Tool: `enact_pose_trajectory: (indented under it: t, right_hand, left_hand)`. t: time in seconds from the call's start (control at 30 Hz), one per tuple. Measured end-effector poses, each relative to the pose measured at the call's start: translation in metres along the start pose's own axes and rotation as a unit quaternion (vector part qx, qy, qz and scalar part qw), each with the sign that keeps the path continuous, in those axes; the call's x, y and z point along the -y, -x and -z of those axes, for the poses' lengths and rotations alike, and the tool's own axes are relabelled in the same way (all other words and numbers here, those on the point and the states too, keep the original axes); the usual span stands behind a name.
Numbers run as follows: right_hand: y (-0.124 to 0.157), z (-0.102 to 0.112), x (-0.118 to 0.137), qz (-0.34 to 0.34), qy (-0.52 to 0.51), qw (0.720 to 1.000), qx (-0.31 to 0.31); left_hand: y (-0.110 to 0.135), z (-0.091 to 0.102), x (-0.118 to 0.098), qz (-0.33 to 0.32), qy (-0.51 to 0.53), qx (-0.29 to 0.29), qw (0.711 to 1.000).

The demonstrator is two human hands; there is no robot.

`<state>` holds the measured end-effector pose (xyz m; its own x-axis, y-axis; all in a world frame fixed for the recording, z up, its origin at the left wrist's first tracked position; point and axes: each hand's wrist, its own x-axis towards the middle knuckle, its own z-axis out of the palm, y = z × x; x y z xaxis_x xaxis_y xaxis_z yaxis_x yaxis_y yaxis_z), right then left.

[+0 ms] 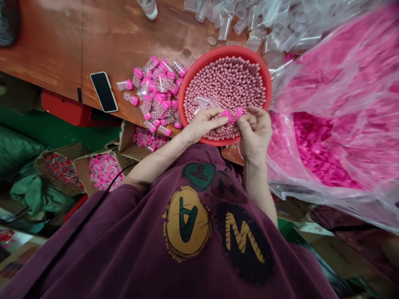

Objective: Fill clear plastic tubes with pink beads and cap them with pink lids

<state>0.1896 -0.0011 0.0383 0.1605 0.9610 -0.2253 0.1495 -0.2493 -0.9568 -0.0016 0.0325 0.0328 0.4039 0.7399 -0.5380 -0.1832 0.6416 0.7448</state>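
Over the near rim of a red basin filled with pink beads, my two hands are close together. Between the thumb and fingers of my left hand is a bright pink plastic cap. My right hand pinches a second pink cap, a short gap away from the first. Clear plastic containers lie on the beads beside my left hand. Left of the basin is a heap of small clear bottles with pink caps and beads inside.
A phone lies on the wooden table. Clear empty tubes are piled at the back. At right, a large plastic bag holds pink caps. Below the table edge stand cardboard boxes of small pieces.
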Motion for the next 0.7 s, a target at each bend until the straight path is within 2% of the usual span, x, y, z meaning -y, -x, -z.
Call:
enact_pose_trajectory:
  t: [0.07,0.13,0.23,0.37,0.43,0.5,0.7]
  right_hand:
    - [0.002,-0.002,0.005,0.03,0.059,0.998,0.013]
    - [0.004,0.0,0.013,0.098,0.167,0.979,0.057]
    - [0.008,0.001,0.018,0.173,0.316,0.928,0.094]
    - [0.009,-0.009,0.007,0.177,0.455,0.868,0.093]
    - [0.006,-0.014,0.0,0.163,0.468,0.864,0.091]
    - [0.003,-0.016,-0.007,0.151,0.454,0.872,0.1]
    - [-0.003,-0.014,-0.022,0.142,0.458,0.868,0.129]
  left_hand:
    - [0.0,0.002,0.001,-0.015,-0.02,-0.01,1.0]
    - [0.0,0.002,0.004,-0.029,-0.01,-0.014,0.999]
    - [-0.001,-0.003,0.01,-0.035,0.004,-0.015,0.999]
    - [-0.004,-0.013,0.013,-0.025,0.015,-0.035,0.999]
    - [-0.006,-0.018,0.013,-0.036,0.022,-0.053,0.998]
    - [-0.006,-0.02,0.013,-0.035,0.022,-0.061,0.997]
    - [-0.003,-0.019,0.018,0.012,0.038,-0.067,0.997]
